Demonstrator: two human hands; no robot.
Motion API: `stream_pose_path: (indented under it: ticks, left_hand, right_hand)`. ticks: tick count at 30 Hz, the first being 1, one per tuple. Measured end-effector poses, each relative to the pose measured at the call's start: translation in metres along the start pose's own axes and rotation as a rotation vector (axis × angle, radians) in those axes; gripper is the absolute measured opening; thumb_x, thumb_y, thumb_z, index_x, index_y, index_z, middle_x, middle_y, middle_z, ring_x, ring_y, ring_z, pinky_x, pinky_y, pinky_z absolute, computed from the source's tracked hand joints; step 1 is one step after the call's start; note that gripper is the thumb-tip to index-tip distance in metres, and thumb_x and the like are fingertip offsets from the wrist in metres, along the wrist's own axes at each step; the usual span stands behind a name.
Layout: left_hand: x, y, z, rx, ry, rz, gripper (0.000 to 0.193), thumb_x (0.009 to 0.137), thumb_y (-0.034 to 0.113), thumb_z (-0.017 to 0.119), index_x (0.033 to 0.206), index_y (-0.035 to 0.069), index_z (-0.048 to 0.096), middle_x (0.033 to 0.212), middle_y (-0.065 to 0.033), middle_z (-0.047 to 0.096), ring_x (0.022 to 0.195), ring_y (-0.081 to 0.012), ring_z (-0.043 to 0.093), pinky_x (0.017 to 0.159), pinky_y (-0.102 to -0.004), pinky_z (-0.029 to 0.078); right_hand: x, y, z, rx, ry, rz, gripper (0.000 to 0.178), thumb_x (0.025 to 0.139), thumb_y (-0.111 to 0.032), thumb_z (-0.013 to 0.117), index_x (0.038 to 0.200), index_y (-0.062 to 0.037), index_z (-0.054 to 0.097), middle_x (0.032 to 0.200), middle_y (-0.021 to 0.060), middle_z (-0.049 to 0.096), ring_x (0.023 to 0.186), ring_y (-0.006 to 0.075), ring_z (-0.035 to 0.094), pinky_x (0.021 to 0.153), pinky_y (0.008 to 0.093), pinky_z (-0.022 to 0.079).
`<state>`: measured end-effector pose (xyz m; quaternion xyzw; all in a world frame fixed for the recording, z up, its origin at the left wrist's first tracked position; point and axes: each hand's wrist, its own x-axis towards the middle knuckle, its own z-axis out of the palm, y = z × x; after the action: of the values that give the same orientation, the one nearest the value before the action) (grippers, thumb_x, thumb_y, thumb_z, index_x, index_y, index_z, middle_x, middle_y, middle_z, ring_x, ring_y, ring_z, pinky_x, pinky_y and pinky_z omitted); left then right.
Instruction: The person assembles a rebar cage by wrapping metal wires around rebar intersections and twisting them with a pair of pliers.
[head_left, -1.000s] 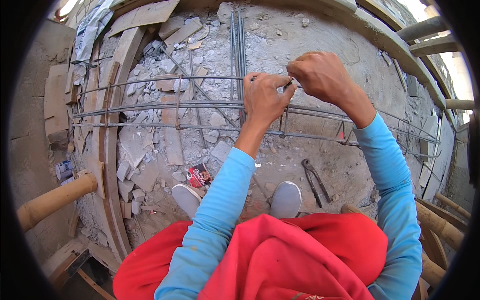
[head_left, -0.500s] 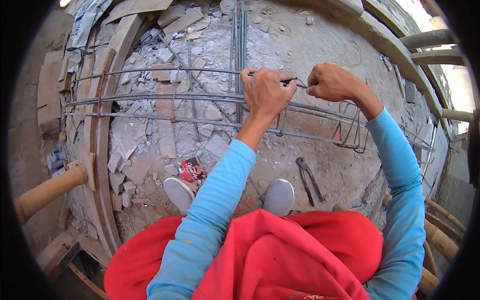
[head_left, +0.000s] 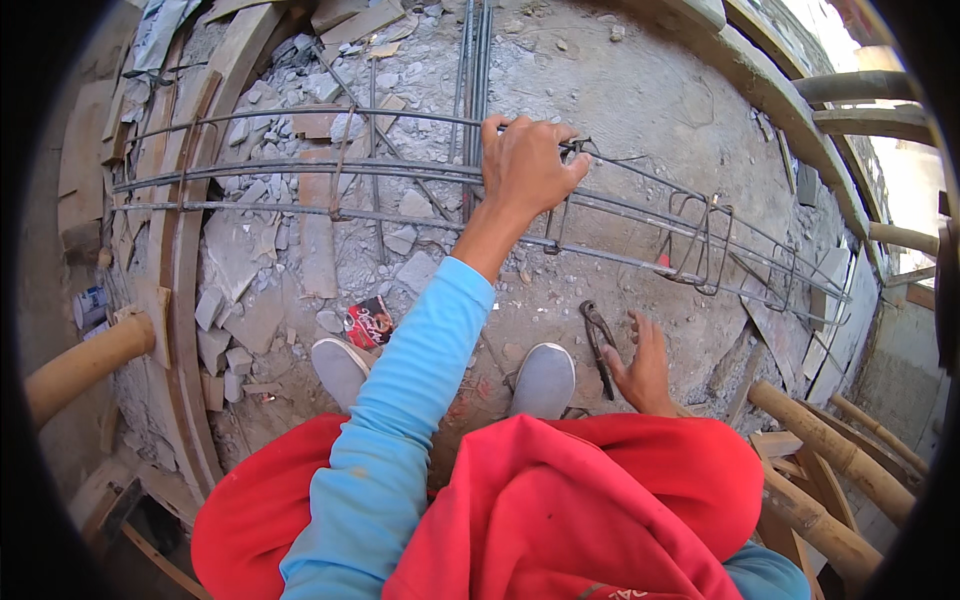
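Note:
A long rebar cage (head_left: 390, 177) of steel bars and wire stirrups (head_left: 690, 240) runs from left to right in front of me. My left hand (head_left: 525, 165) is closed round its upper bar beside a stirrup, and a thin wire end (head_left: 620, 158) sticks out just right of the fingers. What lies under the palm is hidden. Lower down, my right hand (head_left: 645, 370) is empty with its fingers apart, right beside the dark pincers (head_left: 598, 345) on the ground. I cannot tell whether the fingers touch the handles.
Broken concrete rubble (head_left: 240, 260) covers the ground at left, beside a long timber plank (head_left: 185, 260). More loose bars (head_left: 475, 60) lie lengthwise at the back. A red packet (head_left: 368, 322) lies by my left shoe. Bamboo poles (head_left: 830, 440) stand at right, another bamboo pole (head_left: 95, 365) at left.
My right hand has left the wire beside my left hand and come down to the pincers, its fingers opening. My left hand has stayed on the bar. The view has shifted slightly.

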<state>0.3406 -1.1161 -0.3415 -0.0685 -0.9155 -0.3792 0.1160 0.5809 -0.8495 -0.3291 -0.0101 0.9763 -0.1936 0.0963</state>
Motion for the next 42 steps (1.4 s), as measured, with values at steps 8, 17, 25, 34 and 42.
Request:
stream_pose_path:
  ticks: [8, 17, 25, 34, 42]
  left_hand:
    - [0.017, -0.009, -0.019, 0.027, -0.382, -0.073, 0.052, 0.084, 0.06, 0.08, 0.119, 0.022, 0.083, 0.099, -0.0044, 0.082, 0.101, -0.0243, 0.073, 0.098, -0.0441, 0.035]
    - [0.019, -0.008, -0.022, -0.002, -0.399, -0.112, 0.051, 0.082, 0.057, 0.084, 0.117, 0.02, 0.084, 0.098, -0.01, 0.081, 0.1, -0.0267, 0.074, 0.1, -0.0445, 0.035]
    - [0.015, -0.009, -0.022, -0.074, -0.394, -0.117, 0.049, 0.082, 0.054, 0.085, 0.116, 0.018, 0.084, 0.102, -0.0135, 0.081, 0.103, -0.0277, 0.074, 0.103, -0.0432, 0.034]
    - [0.016, -0.009, -0.017, -0.014, -0.374, -0.066, 0.054, 0.085, 0.062, 0.079, 0.122, 0.023, 0.082, 0.1, -0.007, 0.081, 0.104, -0.0242, 0.073, 0.1, -0.0435, 0.034]
    - [0.012, -0.007, -0.02, 0.045, -0.324, -0.043, 0.053, 0.087, 0.058, 0.076, 0.122, 0.018, 0.082, 0.097, -0.0068, 0.081, 0.099, -0.0239, 0.073, 0.094, -0.0428, 0.034]
  right_hand:
    - [-0.084, 0.054, 0.048, -0.318, -0.14, -0.014, 0.094, 0.08, -0.026, 0.088, 0.161, -0.007, 0.043, 0.127, 0.0202, 0.062, 0.116, 0.0407, 0.06, 0.1, 0.05, 0.048]
    - [-0.063, 0.067, 0.033, -0.171, -0.147, -0.047, 0.057, 0.085, -0.018, 0.08, 0.136, -0.0044, 0.059, 0.103, 0.0208, 0.065, 0.086, 0.0422, 0.065, 0.075, 0.0504, 0.053]
    - [-0.052, 0.04, 0.046, 0.055, -0.3, 0.304, 0.03, 0.084, -0.022, 0.084, 0.093, -0.0018, 0.065, 0.08, 0.0214, 0.065, 0.079, 0.043, 0.066, 0.071, 0.0489, 0.05]
    - [-0.059, 0.035, 0.056, 0.134, -0.063, 0.167, 0.025, 0.084, -0.019, 0.083, 0.094, -0.0018, 0.067, 0.083, 0.0203, 0.069, 0.073, 0.041, 0.066, 0.068, 0.0469, 0.051]
    - [-0.049, 0.031, -0.056, 1.031, -0.496, 0.694, 0.019, 0.092, -0.013, 0.076, 0.105, -0.0065, 0.064, 0.086, 0.0065, 0.069, 0.073, 0.0224, 0.07, 0.069, 0.0379, 0.058]
